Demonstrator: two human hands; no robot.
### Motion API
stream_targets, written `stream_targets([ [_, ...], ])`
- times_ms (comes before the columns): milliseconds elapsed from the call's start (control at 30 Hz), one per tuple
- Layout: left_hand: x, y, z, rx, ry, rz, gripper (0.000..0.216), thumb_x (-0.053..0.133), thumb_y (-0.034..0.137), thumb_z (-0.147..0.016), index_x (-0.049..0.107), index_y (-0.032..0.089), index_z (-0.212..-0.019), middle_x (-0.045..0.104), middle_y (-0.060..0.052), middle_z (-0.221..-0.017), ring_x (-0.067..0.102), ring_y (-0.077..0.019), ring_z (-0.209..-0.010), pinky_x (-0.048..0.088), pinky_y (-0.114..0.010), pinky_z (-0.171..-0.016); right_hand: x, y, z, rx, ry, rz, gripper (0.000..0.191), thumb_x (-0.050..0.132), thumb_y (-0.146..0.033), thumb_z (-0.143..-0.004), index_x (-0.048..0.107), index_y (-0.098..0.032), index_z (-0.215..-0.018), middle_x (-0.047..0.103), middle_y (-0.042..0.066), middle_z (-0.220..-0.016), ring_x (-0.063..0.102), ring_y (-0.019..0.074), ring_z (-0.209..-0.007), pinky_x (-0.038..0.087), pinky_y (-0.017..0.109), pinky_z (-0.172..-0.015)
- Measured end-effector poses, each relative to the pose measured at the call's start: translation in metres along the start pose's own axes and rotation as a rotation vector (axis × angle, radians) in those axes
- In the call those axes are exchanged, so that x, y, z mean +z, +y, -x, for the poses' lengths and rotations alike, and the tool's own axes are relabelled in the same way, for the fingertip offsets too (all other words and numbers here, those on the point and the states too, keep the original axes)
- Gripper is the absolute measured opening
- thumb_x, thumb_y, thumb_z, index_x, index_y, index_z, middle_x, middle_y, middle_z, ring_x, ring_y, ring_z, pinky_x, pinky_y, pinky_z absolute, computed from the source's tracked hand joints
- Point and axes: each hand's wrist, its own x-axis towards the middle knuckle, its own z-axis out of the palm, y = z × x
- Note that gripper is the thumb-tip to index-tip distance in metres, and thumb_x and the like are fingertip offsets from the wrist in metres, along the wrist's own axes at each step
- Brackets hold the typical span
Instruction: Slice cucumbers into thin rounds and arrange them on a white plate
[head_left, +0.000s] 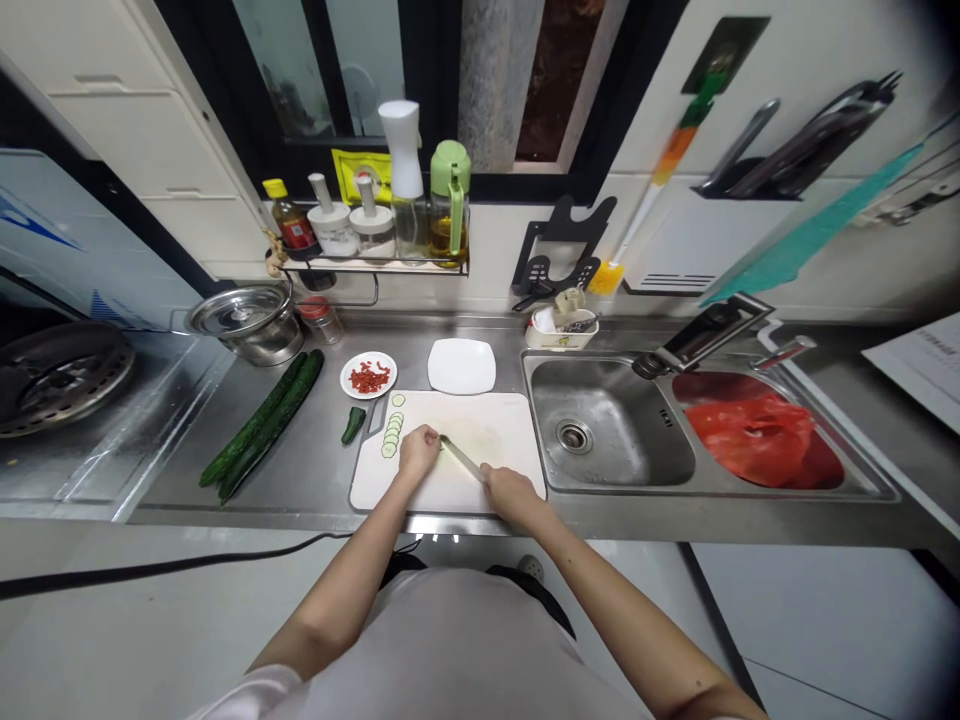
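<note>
My right hand (514,495) is closed around the handle of a knife (463,459), its blade slanting up and left over the white cutting board (510,425). Close to the blade's tip, the fingers of my left hand (418,452) are pinched together at a small green piece of cucumber, mostly hidden by fingers and blade. Left of that hand, a row of overlapping cucumber slices (391,436) lies on the board, with a single slice (398,399) above it. A short cucumber end (353,425) rests on the counter beside the board.
Behind the board stand a plate of chopped red pieces (370,376) and a white plate (461,366). Two long cucumbers (262,425) and a lidded steel pot (251,320) are at left. A double sink (611,420) holding a red bag (750,437) adjoins on the right.
</note>
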Motion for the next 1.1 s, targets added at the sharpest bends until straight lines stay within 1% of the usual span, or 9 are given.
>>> stream_targets([
  [133, -0.002, 0.002, -0.005, -0.045, -0.025, 0.018, 0.011, 0.060, 0.018, -0.076, 0.068, 0.019, -0.082, 0.071, -0.003, -0.082, 0.063, -0.0145, -0.077, 0.043, -0.022, -0.069, 0.002, 0.003, 0.001, 0.006, 0.003, 0.008, 0.027, 0.033, -0.016, -0.092, 0.051, -0.016, -0.112, 0.066, 0.015, -0.101, 0.064, 0.0228, -0.093, 0.042, 0.030, -0.071],
  [267, -0.006, 0.003, -0.009, -0.083, -0.060, 0.047, 0.012, 0.063, 0.017, -0.073, 0.069, 0.018, -0.083, 0.071, -0.003, -0.081, 0.062, -0.0133, -0.074, 0.043, -0.022, -0.066, 0.004, 0.008, 0.004, -0.005, 0.012, 0.034, 0.027, 0.033, -0.019, -0.093, 0.051, -0.017, -0.112, 0.066, 0.014, -0.101, 0.063, 0.0233, -0.094, 0.041, 0.030, -0.072],
  [400, -0.008, 0.004, -0.009, -0.083, -0.046, 0.046, 0.019, 0.064, 0.014, -0.071, 0.070, 0.019, -0.088, 0.072, -0.003, -0.085, 0.063, -0.0144, -0.080, 0.045, -0.022, -0.073, 0.006, 0.015, 0.009, -0.009, 0.021, 0.041, 0.026, 0.032, -0.023, -0.094, 0.052, -0.018, -0.109, 0.067, 0.013, -0.099, 0.063, 0.0234, -0.094, 0.039, 0.030, -0.072],
  [467, -0.007, 0.005, -0.008, -0.081, -0.046, 0.041, 0.018, 0.065, 0.015, -0.070, 0.071, 0.019, -0.087, 0.072, -0.003, -0.086, 0.063, -0.0155, -0.083, 0.045, -0.023, -0.075, 0.007, 0.019, 0.012, 0.004, 0.019, 0.039, 0.025, 0.033, -0.025, -0.095, 0.052, -0.019, -0.108, 0.067, 0.012, -0.099, 0.063, 0.0227, -0.094, 0.038, 0.029, -0.072],
  [633, -0.005, 0.007, -0.006, -0.069, -0.059, 0.053, 0.012, 0.066, 0.017, -0.069, 0.070, 0.018, -0.081, 0.072, -0.004, -0.084, 0.064, -0.0155, -0.080, 0.046, -0.024, -0.073, 0.010, 0.029, 0.017, 0.053, 0.024, 0.016, 0.024, 0.033, -0.029, -0.095, 0.053, -0.021, -0.106, 0.067, 0.011, -0.099, 0.063, 0.0219, -0.094, 0.035, 0.027, -0.067],
  [733, -0.008, 0.005, -0.003, -0.062, -0.048, 0.069, 0.012, 0.066, 0.016, -0.069, 0.070, 0.019, -0.080, 0.072, -0.003, -0.083, 0.064, -0.0143, -0.077, 0.045, -0.023, -0.070, 0.008, 0.034, 0.018, 0.077, 0.033, -0.002, 0.025, 0.033, -0.028, -0.095, 0.054, -0.021, -0.105, 0.067, 0.011, -0.100, 0.063, 0.0216, -0.092, 0.033, 0.026, -0.064],
  [833, -0.015, 0.000, 0.003, -0.058, -0.034, 0.102, 0.010, 0.066, 0.018, -0.070, 0.070, 0.018, -0.080, 0.071, -0.003, -0.080, 0.063, -0.0132, -0.074, 0.044, -0.022, -0.066, 0.004, 0.037, 0.018, 0.103, 0.027, -0.011, 0.025, 0.033, -0.027, -0.095, 0.054, -0.021, -0.106, 0.067, 0.010, -0.100, 0.063, 0.0214, -0.091, 0.032, 0.026, -0.062],
  [933, -0.026, -0.010, 0.009, -0.070, -0.011, 0.126, 0.010, 0.067, 0.020, -0.071, 0.070, 0.018, -0.080, 0.070, -0.002, -0.078, 0.062, -0.0121, -0.070, 0.044, -0.021, -0.064, 0.002, 0.039, 0.017, 0.107, 0.033, -0.016, 0.025, 0.034, -0.027, -0.095, 0.055, -0.020, -0.106, 0.067, 0.011, -0.101, 0.062, 0.0213, -0.091, 0.032, 0.026, -0.064],
  [1100, -0.043, -0.036, 0.016, -0.108, 0.050, 0.135, 0.011, 0.065, 0.023, -0.072, 0.070, 0.017, -0.079, 0.069, 0.000, -0.073, 0.060, -0.0104, -0.066, 0.042, -0.019, -0.061, 0.006, 0.041, 0.012, 0.121, 0.042, -0.025, 0.027, 0.033, -0.029, -0.095, 0.055, -0.020, -0.108, 0.067, 0.011, -0.102, 0.062, 0.0213, -0.092, 0.034, 0.026, -0.066],
])
